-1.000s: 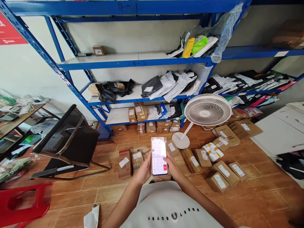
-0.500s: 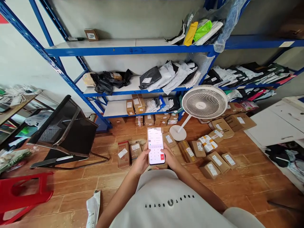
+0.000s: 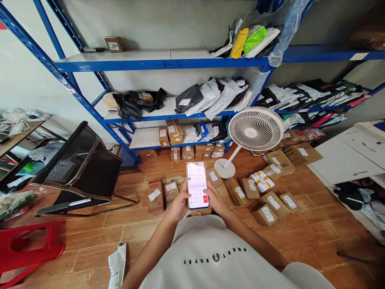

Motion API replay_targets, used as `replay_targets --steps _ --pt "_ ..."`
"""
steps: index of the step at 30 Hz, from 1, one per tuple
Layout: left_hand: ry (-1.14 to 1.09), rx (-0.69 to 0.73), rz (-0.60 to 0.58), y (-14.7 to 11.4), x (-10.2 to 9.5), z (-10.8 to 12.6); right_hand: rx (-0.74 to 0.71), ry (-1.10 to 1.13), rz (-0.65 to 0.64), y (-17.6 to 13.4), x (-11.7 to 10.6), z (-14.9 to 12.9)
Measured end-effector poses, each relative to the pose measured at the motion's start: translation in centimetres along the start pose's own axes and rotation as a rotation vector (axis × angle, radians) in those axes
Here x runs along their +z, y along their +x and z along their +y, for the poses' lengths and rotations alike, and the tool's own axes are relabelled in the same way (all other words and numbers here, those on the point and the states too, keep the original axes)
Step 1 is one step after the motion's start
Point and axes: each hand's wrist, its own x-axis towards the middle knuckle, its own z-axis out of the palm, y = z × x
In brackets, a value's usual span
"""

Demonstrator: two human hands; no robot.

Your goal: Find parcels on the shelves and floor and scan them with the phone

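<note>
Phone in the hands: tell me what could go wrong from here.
The phone, held at its sides by the left hand and right hand, could slip and drop toward the floor. A careless step might crush the white packet lying there. The fan stands close to a labelled carton; nudging that carton might jolt the fan.

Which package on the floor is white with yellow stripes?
The white parcel right of the phone and fan base. Boxes beside it are brown; the lower-left white packet shows no stripes.
</note>
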Motion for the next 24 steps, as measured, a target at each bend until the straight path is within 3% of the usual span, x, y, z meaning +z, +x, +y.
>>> replay_targets --steps 5,8,15,20,24 --pt "0.085 -0.009 0.073 0.1 0.2 0.1 -0.029 0.026 -0.151 0.0 -0.7 0.3" --pt "0.079 -0.011 0.057 0.2 0.2 0.2 -0.071 -0.011 -0.225 0.0 -1.0 0.7" --pt "0.029 0.029 0.002 0.2 0.1 0.6 -0.010 0.007 -0.090 0.7 -0.3 1.1" --pt "-0.019 0.015 -0.030 0.3 -0.5 0.9 -0.004 0.036 -0.158 1.0 -0.7 0.8" --pt "-0.040 0.017 -0.060 0.4 -1.2 1.0 -0.011 0.046 -0.132 1.4 -0.7 0.8"
